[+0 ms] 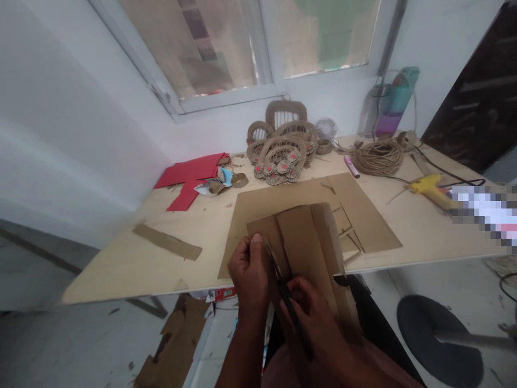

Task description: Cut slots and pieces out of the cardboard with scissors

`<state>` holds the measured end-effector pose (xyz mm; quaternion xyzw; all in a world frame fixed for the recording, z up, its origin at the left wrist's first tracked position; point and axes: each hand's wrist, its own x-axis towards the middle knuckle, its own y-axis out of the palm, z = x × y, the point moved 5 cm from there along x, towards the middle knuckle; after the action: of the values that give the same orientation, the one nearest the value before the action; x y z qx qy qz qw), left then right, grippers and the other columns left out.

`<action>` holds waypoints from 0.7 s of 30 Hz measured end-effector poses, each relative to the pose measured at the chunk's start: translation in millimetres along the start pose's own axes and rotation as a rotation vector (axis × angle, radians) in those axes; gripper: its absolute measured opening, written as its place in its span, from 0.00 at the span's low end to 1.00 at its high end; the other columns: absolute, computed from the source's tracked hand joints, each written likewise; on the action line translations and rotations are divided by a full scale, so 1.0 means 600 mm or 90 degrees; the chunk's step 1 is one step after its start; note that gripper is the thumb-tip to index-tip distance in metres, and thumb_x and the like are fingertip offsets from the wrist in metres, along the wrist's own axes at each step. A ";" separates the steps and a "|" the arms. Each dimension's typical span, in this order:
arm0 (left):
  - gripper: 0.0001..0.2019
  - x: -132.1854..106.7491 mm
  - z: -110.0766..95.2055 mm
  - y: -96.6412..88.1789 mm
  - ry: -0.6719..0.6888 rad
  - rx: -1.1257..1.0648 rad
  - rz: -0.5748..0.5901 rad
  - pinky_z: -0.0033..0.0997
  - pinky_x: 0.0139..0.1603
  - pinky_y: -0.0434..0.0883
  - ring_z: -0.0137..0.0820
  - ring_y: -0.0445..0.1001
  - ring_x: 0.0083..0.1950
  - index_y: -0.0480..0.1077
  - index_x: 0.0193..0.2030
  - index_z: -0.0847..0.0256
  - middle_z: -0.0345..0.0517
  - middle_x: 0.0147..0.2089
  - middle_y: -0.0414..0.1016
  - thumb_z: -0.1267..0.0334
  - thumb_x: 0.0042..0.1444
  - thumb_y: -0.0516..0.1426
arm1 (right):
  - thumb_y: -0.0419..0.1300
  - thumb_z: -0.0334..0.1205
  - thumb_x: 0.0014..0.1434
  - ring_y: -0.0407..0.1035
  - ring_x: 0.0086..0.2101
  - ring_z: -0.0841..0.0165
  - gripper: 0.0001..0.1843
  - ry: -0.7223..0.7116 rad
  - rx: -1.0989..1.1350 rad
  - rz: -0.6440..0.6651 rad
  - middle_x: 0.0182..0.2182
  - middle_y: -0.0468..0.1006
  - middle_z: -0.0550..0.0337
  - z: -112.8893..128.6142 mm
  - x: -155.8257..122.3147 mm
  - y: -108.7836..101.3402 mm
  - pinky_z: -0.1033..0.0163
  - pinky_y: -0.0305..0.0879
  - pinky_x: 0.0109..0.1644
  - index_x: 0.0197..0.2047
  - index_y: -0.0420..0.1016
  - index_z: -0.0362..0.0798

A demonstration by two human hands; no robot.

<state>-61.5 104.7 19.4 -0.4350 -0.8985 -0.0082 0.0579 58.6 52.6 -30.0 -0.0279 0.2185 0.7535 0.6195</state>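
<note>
Two hands work a cutting tool along brown cardboard

Through the head camera I look down on two bare hands. The left hand [250, 264] is closed in a pinch, thumb uppermost, gripping the left edge of a creased cardboard piece [302, 231]. That piece spreads rightward from those fingertips, passing above the right hand [313, 307] and coming down toward the person's lap. The right fingers are curled tightly around a dark-handled cutting tool [297, 318], its narrow blade pointing away from them and lying against the cardboard near the left thumb (scissors or knife, I cannot tell through the blur).

Just beyond both sets of fingers, a flat cardboard sheet [369, 223] lies on the pale table [109, 264]. Left of the left fingers rests a loose cardboard strip [167, 242]; farther out that way are red sheets [189, 172]. Straight ahead, well past the fingertips, stand twine-wrapped baskets [283, 145]. Far to the right of the right fingers lie a twine coil [377, 158] and a yellow glue gun [428, 186].
</note>
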 end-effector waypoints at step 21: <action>0.12 -0.004 0.010 -0.004 -0.059 -0.087 -0.011 0.25 0.22 0.59 0.26 0.62 0.22 0.65 0.25 0.59 0.33 0.20 0.62 0.55 0.52 0.56 | 0.57 0.34 0.53 0.68 0.30 0.68 0.04 -0.085 -0.248 0.004 0.27 0.73 0.62 0.007 -0.002 -0.008 0.66 0.62 0.34 0.34 0.66 0.48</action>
<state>-62.7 101.8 13.4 -0.4301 -0.9013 -0.0499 -0.0138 64.4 53.9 -27.1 -0.0962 0.0272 0.7834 0.6135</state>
